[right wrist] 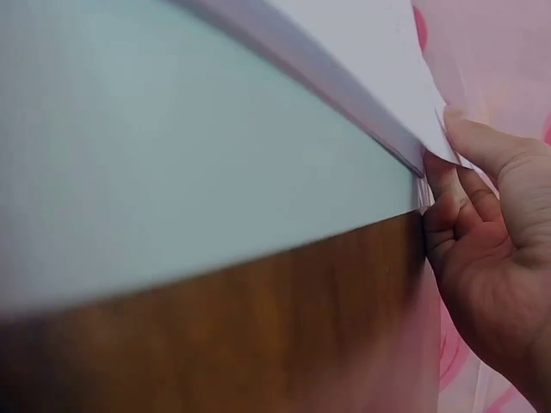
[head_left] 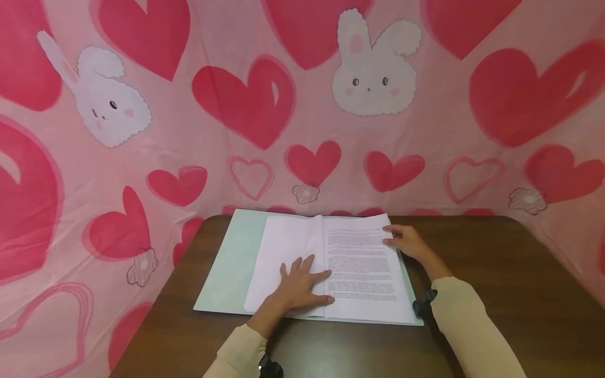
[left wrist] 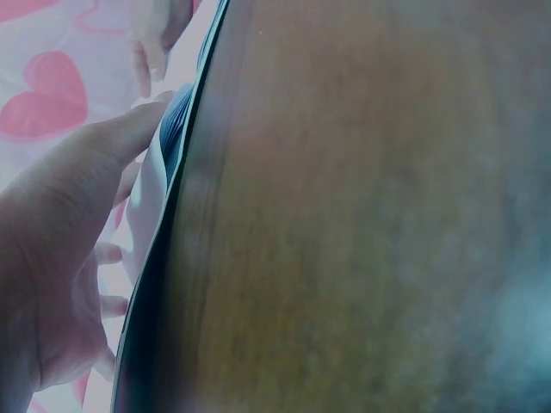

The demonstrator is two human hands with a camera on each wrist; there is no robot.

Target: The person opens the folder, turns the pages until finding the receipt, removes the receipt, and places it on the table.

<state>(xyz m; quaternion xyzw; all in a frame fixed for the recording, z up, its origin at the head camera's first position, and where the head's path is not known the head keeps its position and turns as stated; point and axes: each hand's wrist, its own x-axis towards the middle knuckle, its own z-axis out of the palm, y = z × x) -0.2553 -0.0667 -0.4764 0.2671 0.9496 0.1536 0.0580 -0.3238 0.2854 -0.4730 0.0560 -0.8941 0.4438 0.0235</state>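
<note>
Open folder: flat, pale mint-green covers [head_left: 229,268], on the dark brown wooden table [head_left: 510,283].
Printed page: white paper sheet with black text [head_left: 359,257], folder's right side.
Right hand [head_left: 408,242]: pinching that page's upper outer edge.
Left hand [head_left: 299,286]: spread, grasping nothing, covering part of the blank white left-hand page [head_left: 281,241].
Obstruction: black wrist device [head_left: 425,303] overlapping folder's right edge.
Backdrop: pink heart-and-rabbit cloth [head_left: 326,128].

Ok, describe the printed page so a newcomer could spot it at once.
On the brown table, before the pink heart-patterned backdrop, lies an open pale green folder. The printed page lies on its right side, pinched near its top right corner by the right hand. Rows of text set it apart from the plain white page beside it, under the left hand.
</note>
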